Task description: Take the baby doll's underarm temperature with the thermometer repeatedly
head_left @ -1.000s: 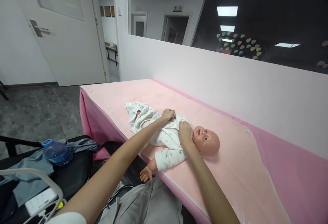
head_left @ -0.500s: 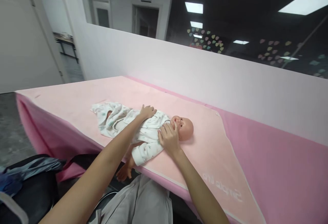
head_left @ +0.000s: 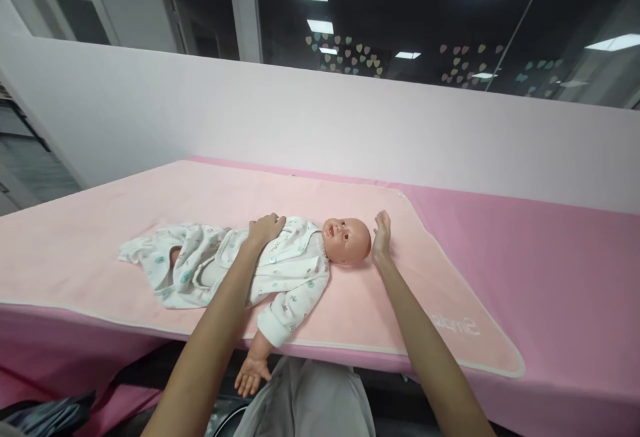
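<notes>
1. Nearby, grey trousers (head_left: 310, 400) sit below the doll (head_left: 287, 269), whose near arm (head_left: 290, 317) hangs over the edge of the tabletop (head_left: 540, 277).
2. The doll lies on its back on a pale pink mat (head_left: 125, 204).
3. Left hand (head_left: 267, 229) rests on the doll's front; whether it grips cloth, I cannot tell.
4. Right hand (head_left: 381, 236), released and loosely curved, stands just beside the doll's head (head_left: 350, 240).
5. Behind the doll, a white wall (head_left: 300, 114) meets dark glass (head_left: 425, 17).
</notes>
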`<state>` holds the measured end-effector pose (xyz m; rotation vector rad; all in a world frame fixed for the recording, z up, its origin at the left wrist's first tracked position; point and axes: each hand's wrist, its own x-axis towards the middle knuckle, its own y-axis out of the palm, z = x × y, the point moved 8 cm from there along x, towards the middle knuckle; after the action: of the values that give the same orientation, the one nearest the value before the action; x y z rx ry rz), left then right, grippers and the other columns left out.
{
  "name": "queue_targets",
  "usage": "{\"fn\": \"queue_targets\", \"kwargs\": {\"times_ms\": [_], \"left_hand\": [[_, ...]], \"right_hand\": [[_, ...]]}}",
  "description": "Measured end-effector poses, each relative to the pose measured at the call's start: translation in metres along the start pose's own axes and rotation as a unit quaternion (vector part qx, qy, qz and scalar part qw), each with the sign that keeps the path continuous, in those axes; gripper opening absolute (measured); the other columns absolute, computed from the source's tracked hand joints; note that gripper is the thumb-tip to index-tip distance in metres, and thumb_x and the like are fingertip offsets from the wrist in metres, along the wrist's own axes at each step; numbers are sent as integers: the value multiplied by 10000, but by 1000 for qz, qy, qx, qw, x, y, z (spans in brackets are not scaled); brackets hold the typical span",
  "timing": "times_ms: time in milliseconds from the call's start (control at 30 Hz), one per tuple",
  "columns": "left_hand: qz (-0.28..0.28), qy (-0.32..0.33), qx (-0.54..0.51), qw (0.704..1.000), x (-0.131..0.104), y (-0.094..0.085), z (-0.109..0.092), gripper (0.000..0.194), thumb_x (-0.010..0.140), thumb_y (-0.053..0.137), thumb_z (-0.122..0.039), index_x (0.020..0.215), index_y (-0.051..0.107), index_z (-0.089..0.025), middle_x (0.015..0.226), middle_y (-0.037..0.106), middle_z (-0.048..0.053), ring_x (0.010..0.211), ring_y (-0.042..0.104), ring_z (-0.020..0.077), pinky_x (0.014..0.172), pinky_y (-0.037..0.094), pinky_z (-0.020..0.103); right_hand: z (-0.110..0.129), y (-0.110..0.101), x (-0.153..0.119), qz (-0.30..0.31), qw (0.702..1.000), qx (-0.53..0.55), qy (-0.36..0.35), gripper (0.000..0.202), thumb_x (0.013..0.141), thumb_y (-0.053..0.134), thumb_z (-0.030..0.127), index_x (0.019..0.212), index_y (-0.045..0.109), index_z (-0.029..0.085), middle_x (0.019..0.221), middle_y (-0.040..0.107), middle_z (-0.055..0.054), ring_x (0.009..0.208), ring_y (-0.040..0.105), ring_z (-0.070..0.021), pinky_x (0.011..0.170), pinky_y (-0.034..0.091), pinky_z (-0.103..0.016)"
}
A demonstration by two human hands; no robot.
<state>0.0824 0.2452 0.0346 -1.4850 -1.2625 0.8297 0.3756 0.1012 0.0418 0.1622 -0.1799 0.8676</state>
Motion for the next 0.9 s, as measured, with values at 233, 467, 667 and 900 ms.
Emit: {"fn": "queue_targets", "kwargs": {"times_ms": [233, 467, 667, 900], "left_hand": [[6, 7, 8, 1000, -1, 0, -3, 589, 844, 216, -452, 1052, 623, -80, 1109, 627, 201, 1056, 553, 333, 916, 357, 417], [23, -2, 11, 1000, -7, -4, -4, 614, 844, 202, -479, 1016, 632, -75, 1080, 629, 213, 987, 582, 339, 804, 418, 395], [21, -10, 23, 999, -9, -5, -4, 581, 852, 201, -466, 1053, 604, -99, 1115, 614, 201, 1012, 575, 334, 823, 410, 408], [20, -14, 19, 1000, -6, -3, -1, 575, 855, 197, -471, 1070, 582, -103, 1136, 595, 200, 1024, 563, 338, 847, 396, 425]], "right_hand": [[9, 20, -12, 76, 996, 50, -23, 309, 752, 499, 397, 939, 613, 180, 1059, 635, -60, 1064, 542, -180, 908, 448, -323], [22, 19, -20, 122, 991, 50, -26, 244, 737, 549, 418, 706, 613, 184, 784, 679, -32, 884, 602, -189, 857, 480, -328], [16, 16, -19, 101, 994, 32, -25, 321, 771, 515, 433, 912, 639, 173, 1006, 674, -56, 1018, 578, -192, 894, 467, -320], [-8, 11, -7, 42, 999, -26, -18, 610, 788, 486, 484, 1338, 356, 253, 1417, 371, -51, 1251, 414, -178, 985, 408, -347]]}}
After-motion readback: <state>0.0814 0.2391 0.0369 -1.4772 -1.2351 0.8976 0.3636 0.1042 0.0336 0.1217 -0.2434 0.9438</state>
